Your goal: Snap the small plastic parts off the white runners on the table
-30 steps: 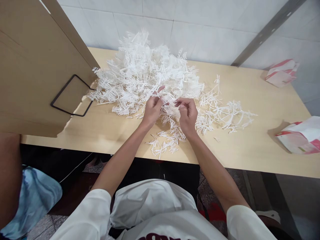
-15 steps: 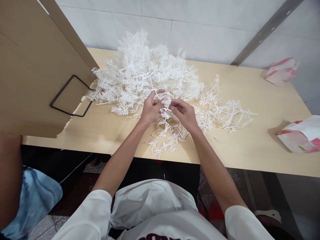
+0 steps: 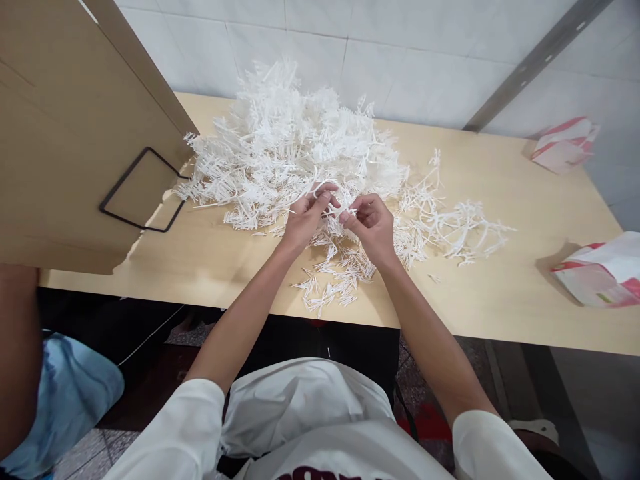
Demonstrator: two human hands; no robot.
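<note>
A thin, branching white plastic-looking sprig [image 3: 329,212] lies between my left hand [image 3: 306,215] and right hand [image 3: 373,225], pinched by both. Behind it a tangled white heap [image 3: 300,147] rises; loose short white sticks [image 3: 327,292] lie scattered closer to me.

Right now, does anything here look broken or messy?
Yes. The cardboard on the left has a ragged, torn-looking edge. Little white bits lie scattered near the table's front edge, in front of the big white pile, which looks messy but may be normal.
</note>
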